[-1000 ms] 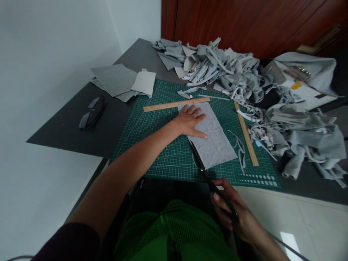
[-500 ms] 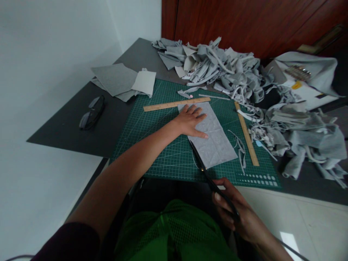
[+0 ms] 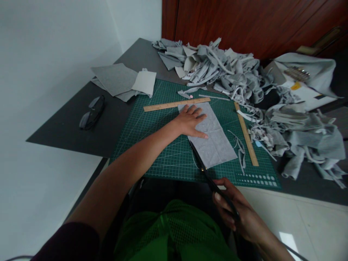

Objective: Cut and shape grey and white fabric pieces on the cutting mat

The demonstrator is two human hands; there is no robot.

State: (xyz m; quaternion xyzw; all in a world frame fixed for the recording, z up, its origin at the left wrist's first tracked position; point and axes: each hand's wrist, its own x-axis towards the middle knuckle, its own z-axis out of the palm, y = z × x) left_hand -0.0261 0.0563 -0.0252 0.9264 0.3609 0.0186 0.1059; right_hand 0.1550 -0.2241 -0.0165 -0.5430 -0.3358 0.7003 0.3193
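Note:
A light grey piece of fabric (image 3: pixel 214 141) lies flat on the green cutting mat (image 3: pixel 163 152). My left hand (image 3: pixel 191 122) rests on its upper left part, palm down with the fingers spread. Black-handled scissors (image 3: pixel 214 186) are in my right hand (image 3: pixel 236 210), whose fingers wrap round the handles at the mat's front edge. Their blades run along the fabric's left edge and look closed or nearly so. Beside that edge a thin sliver of cloth (image 3: pixel 195 159) curls on the mat. A wooden ruler (image 3: pixel 176 104) lies just beyond the fabric.
Another ruler (image 3: pixel 246 134) and a narrow fabric strip (image 3: pixel 241 154) lie to the right. Heaped grey scraps (image 3: pixel 209 63) cover the back and right. Cut fabric sheets (image 3: pixel 116 78) and glasses (image 3: pixel 92 112) sit at left. A white box (image 3: pixel 304 79) stands at the back right.

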